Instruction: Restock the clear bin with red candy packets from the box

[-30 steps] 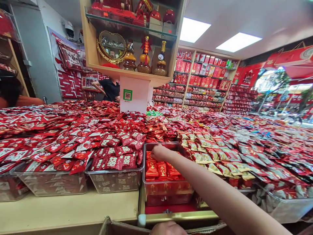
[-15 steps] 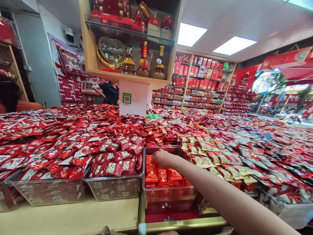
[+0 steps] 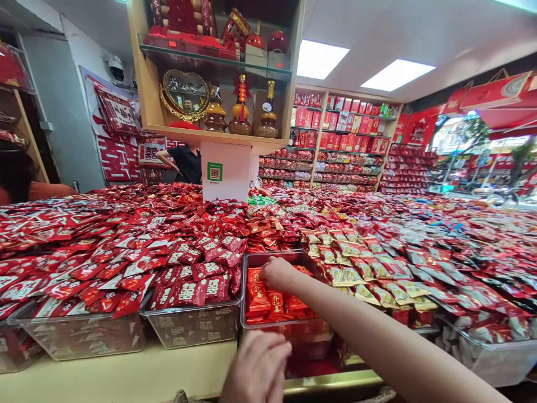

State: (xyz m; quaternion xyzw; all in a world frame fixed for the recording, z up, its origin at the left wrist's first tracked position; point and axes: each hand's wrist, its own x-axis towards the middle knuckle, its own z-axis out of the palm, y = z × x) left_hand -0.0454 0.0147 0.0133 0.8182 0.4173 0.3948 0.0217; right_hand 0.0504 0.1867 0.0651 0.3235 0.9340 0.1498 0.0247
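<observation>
My right hand (image 3: 279,275) reaches into a clear bin (image 3: 242,291) and rests on the bright red packets (image 3: 276,302) with gold lettering. Its fingers point down and are bent, and what they hold, if anything, is hidden. In front of the same bin, low in the view, is my left hand (image 3: 260,364), slightly blurred, with its fingers bent together. Nothing can be made out in it. Left of the bin, dark red packets (image 3: 184,291) overfill another clear bin.
Gold and red packets (image 3: 348,252) lie right of the bin. A wooden display cabinet (image 3: 210,137) with bottles hangs above a white post (image 3: 226,187). People (image 3: 187,162) are partly visible behind the packets. A pale ledge (image 3: 126,375) runs along the front.
My left hand has risen into view from the bottom edge, in front of the bin. My right hand has stayed at the red packets. The camera view has shifted slightly.
</observation>
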